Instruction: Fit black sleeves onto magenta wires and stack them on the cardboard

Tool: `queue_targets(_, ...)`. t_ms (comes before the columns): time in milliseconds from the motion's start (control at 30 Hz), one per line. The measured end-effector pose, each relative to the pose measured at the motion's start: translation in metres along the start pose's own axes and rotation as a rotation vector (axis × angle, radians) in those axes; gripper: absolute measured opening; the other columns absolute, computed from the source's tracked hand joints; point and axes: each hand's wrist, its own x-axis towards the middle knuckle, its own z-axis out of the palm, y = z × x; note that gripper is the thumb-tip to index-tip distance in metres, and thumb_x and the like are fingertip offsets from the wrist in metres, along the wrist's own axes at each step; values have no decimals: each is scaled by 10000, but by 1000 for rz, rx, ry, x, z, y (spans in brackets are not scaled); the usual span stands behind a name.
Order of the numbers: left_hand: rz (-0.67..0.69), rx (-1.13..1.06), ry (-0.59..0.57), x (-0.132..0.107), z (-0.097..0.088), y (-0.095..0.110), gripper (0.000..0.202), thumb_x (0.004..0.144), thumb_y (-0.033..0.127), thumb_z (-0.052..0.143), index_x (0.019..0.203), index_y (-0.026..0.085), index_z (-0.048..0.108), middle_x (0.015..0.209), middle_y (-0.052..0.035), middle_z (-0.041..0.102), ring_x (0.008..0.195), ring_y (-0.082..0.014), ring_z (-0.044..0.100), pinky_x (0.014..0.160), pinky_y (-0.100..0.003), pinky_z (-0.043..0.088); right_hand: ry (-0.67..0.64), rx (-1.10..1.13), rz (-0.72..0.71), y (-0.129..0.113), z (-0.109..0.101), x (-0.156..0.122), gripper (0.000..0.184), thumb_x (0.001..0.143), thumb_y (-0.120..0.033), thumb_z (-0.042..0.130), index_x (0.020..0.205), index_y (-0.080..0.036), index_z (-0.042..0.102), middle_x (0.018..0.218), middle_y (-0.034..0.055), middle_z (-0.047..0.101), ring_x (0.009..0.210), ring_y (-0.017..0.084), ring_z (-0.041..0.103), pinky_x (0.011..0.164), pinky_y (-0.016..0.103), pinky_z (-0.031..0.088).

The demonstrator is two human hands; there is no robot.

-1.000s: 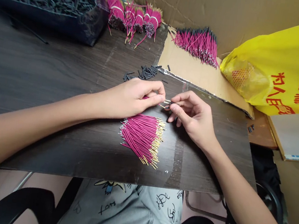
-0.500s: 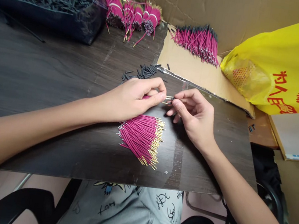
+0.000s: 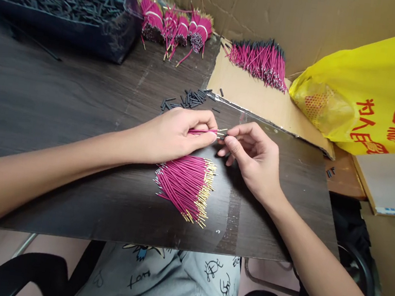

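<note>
My left hand is closed on a few magenta wires, their gold tips poking out past the thumb toward the right. Thumb and forefinger of my right hand pinch a small black tube right at those gold tips. Whether the tube is around a tip or only beside it, I cannot tell. Just below my left hand, a fanned pile of magenta wires lies on the dark table, gold ends to the right. Short black tubes are scattered beyond the left hand.
An open bag of black tubes stands at the back left. Beside it are tied magenta wire bundles. A cardboard sheet carries a heap of wires with black ends. A yellow plastic bag takes up the right back.
Both hands stay nearly in place, the right slightly closer to the left. The gold tips between them now spread apart more. The whole view has shifted slightly.
</note>
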Motion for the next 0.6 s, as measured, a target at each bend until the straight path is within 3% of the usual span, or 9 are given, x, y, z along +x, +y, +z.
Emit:
queue_targets(400,47,57,-32,1,-4,-1,178,953,339,601,889,180,650,592,59,467,535,-109,385,556,-254,306,-53,-101,-33,-2,-4,-1,237,956,-406,737,1006,-186,666,830,15,695,713,129,685,566,229,538)
queue_targets(600,46,-21,-70,1,-6,0,193,938,322,585,819,180,638,572,50,446,508,-107,355,532,-260,291,-101,-75,-47,-3,-5,-2,228,961,-404,730,998,-187,675,858,23,726,711,129,689,571,237,546)
